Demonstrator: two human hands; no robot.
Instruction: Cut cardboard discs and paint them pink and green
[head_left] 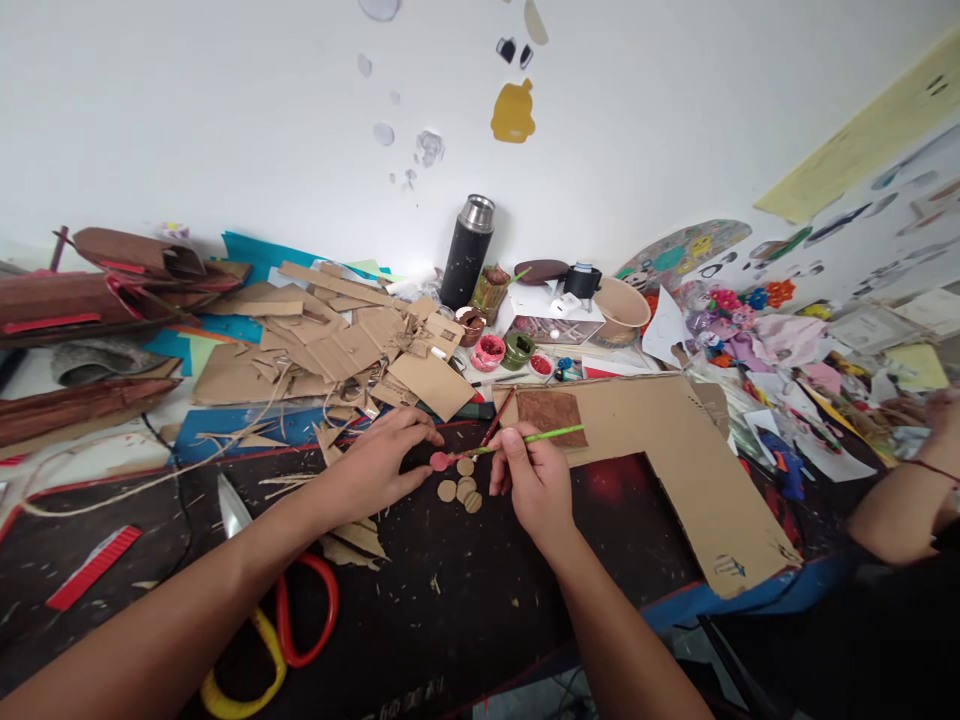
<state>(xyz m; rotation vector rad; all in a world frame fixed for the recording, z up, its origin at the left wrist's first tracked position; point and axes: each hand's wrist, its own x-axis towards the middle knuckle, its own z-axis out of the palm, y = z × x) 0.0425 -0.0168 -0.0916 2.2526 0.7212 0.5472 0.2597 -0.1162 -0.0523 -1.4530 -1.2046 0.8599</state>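
A green-handled paintbrush [553, 434] is pinched in my right hand [531, 475], its tip pointing left at a small pink-painted disc [439, 461]. My left hand [386, 455] lies just left of that disc, thumb and fingers apart on either side of it; whether a fingertip touches its edge is unclear. Several plain cardboard discs [465, 486] rest between my hands on the dark table [420, 610]. A dark red stick [497, 418] slants behind my right hand. Open jars of pink paint [488, 352] and green paint [518, 349] stand beyond.
Scissors [322, 610] lie beneath my left forearm. Cardboard scraps [330, 345] are heaped at the back left, beside a black thermos [469, 250]. A large cardboard piece [675, 430] covers the right side. Another person's arm [904, 490] is at the far right.
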